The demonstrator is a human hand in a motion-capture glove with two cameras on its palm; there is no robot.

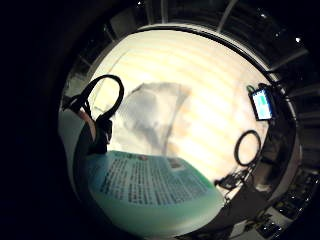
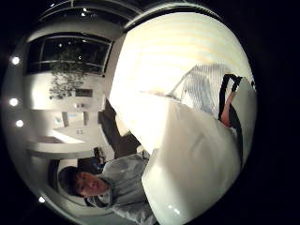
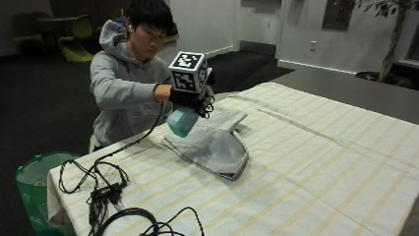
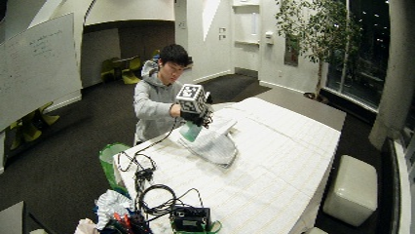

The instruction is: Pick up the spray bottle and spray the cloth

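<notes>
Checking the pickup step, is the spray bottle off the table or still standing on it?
Off the table: the gloved right hand holds the spray bottle in the air above the grey cloth.

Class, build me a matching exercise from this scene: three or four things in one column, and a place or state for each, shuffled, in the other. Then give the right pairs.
Things:
1. spray bottle
2. cloth
3. green bin
4. black cables

Places or states:
A. lies crumpled on the striped table
B. stands on the floor beside the table
C. held in the air by the gloved right hand
D. coiled near the table's corner

Pairs: 1-C, 2-A, 3-B, 4-D
</notes>
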